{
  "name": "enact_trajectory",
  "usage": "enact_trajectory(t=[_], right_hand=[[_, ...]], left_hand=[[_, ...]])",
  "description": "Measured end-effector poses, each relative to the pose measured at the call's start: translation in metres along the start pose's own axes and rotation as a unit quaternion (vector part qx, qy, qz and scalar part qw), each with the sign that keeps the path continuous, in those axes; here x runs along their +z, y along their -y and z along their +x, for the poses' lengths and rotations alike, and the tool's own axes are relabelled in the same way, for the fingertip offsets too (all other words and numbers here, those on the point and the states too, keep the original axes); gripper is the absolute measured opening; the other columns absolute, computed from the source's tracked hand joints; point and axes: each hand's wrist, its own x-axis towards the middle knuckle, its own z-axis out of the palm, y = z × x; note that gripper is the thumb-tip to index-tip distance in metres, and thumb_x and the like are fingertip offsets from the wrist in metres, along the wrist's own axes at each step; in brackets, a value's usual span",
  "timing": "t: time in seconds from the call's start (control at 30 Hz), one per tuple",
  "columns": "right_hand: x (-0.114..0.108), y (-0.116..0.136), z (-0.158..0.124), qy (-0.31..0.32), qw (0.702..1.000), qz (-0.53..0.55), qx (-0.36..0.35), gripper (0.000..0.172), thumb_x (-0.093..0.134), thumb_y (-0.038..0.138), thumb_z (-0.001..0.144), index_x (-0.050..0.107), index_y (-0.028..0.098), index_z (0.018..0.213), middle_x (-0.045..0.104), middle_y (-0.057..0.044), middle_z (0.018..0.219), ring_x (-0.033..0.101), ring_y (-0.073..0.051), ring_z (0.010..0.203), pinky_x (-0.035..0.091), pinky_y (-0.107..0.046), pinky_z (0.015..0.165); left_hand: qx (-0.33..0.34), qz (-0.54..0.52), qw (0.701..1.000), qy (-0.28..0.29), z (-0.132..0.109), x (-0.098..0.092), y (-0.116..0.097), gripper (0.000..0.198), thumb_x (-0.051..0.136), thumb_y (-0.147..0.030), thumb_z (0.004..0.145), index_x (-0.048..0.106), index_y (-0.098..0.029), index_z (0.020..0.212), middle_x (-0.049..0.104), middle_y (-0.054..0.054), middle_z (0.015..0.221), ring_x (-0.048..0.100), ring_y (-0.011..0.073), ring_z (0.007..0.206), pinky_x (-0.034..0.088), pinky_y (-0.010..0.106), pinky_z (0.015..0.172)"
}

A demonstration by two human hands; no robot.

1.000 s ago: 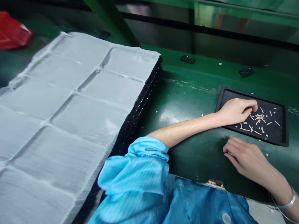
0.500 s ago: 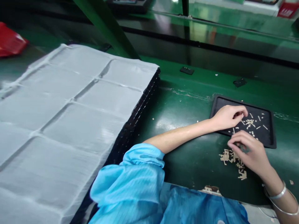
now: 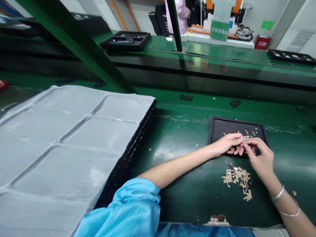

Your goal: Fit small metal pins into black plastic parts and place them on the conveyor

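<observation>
My left hand (image 3: 232, 144) and my right hand (image 3: 260, 156) meet over the near part of a black tray (image 3: 224, 126). Thumb and forefinger are pinched together on both hands, the fingertips touching or almost touching. Whatever is between them is too small to make out. Thin pale strips (image 3: 246, 132) and tiny bits lie in the tray, partly hidden by my hands. On the green table, just in front of the tray, sits a loose heap of small beige and dark pieces (image 3: 237, 177).
At left stands a stack of black trays topped by a grey-white sheet (image 3: 74, 131). Small black parts (image 3: 186, 97) lie along the back of the green table (image 3: 182, 174). A slanted green post (image 3: 98, 65) rises behind the stack. Beyond the ledge, a person in pink (image 3: 181, 14) is near a machine.
My hands, apart before, have come together over the tray's near part. The right has left the loose heap, which shows more fully. The camera view has tilted upward.
</observation>
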Motion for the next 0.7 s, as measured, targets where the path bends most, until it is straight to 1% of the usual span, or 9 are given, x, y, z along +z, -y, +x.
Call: enact_trajectory(t=[0.1, 0.2, 0.27, 0.37, 0.47, 0.57, 0.7], right_hand=[[0.002, 0.002, -0.001, -0.004, 1.000, -0.014, -0.005, 0.010, 0.058, 0.024, 0.086, 0.064, 0.020, 0.093, 0.067, -0.006, 0.089, 0.053, -0.012, 0.058, 0.046, -0.028, 0.054], [0.005, 0.003, -0.003, -0.007, 0.999, -0.009, 0.032, 0.020, 0.062, 0.027, 0.083, 0.062, 0.020, 0.101, 0.065, -0.004, 0.085, 0.051, -0.010, 0.053, 0.047, -0.026, 0.050], [0.007, 0.004, -0.004, -0.017, 0.998, 0.003, 0.063, 0.019, 0.063, 0.030, 0.082, 0.064, 0.020, 0.098, 0.066, -0.003, 0.082, 0.053, -0.010, 0.054, 0.048, -0.026, 0.051], [0.007, 0.003, -0.005, -0.030, 0.989, 0.053, 0.131, 0.015, 0.061, 0.033, 0.084, 0.067, 0.019, 0.087, 0.069, -0.005, 0.082, 0.058, -0.012, 0.059, 0.050, -0.026, 0.054], [0.006, 0.001, -0.004, -0.021, 0.971, 0.139, 0.196, 0.018, 0.065, 0.035, 0.081, 0.068, 0.018, 0.086, 0.069, -0.005, 0.082, 0.060, -0.013, 0.061, 0.049, -0.025, 0.052], [0.006, -0.001, -0.003, -0.001, 0.953, 0.209, 0.217, 0.019, 0.070, 0.035, 0.077, 0.067, 0.019, 0.086, 0.068, -0.004, 0.080, 0.060, -0.014, 0.066, 0.047, -0.022, 0.049], [0.008, -0.002, -0.002, -0.005, 0.945, 0.232, 0.231, 0.015, 0.071, 0.032, 0.075, 0.067, 0.019, 0.081, 0.066, -0.003, 0.075, 0.059, -0.012, 0.064, 0.045, -0.021, 0.048]], left_hand=[[0.025, 0.020, 0.999, -0.039, -0.002, 0.001, 0.000, 0.037, 0.059, -0.051, 0.079, 0.046, -0.016, 0.081, 0.056, -0.002, 0.060, 0.044, 0.0054, 0.047, 0.024, 0.017, 0.042], [0.055, 0.049, 0.993, -0.097, -0.005, 0.004, -0.002, 0.036, 0.062, -0.049, 0.079, 0.049, -0.015, 0.081, 0.052, -0.004, 0.060, 0.044, 0.0052, 0.051, 0.029, 0.017, 0.046], [0.065, 0.069, 0.988, -0.120, -0.008, 0.006, -0.003, 0.037, 0.064, -0.049, 0.078, 0.051, -0.014, 0.080, 0.051, -0.004, 0.061, 0.045, 0.0056, 0.053, 0.032, 0.018, 0.049], [0.071, 0.098, 0.985, -0.122, -0.010, 0.008, -0.004, 0.036, 0.062, -0.049, 0.079, 0.052, -0.014, 0.079, 0.053, -0.003, 0.062, 0.045, 0.0060, 0.054, 0.035, 0.019, 0.053], [0.082, 0.108, 0.983, -0.120, -0.011, 0.009, -0.005, 0.032, 0.060, -0.045, 0.082, 0.053, -0.014, 0.080, 0.054, -0.002, 0.063, 0.045, 0.0063, 0.055, 0.037, 0.020, 0.055], [0.083, 0.118, 0.981, -0.128, -0.012, 0.011, -0.005, 0.028, 0.059, -0.041, 0.083, 0.054, -0.014, 0.080, 0.053, -0.002, 0.065, 0.045, 0.0068, 0.058, 0.038, 0.021, 0.058], [0.077, 0.144, 0.976, -0.147, -0.013, 0.011, -0.005, 0.025, 0.058, -0.039, 0.084, 0.055, -0.014, 0.080, 0.052, -0.002, 0.067, 0.048, 0.0079, 0.062, 0.039, 0.021, 0.061]])
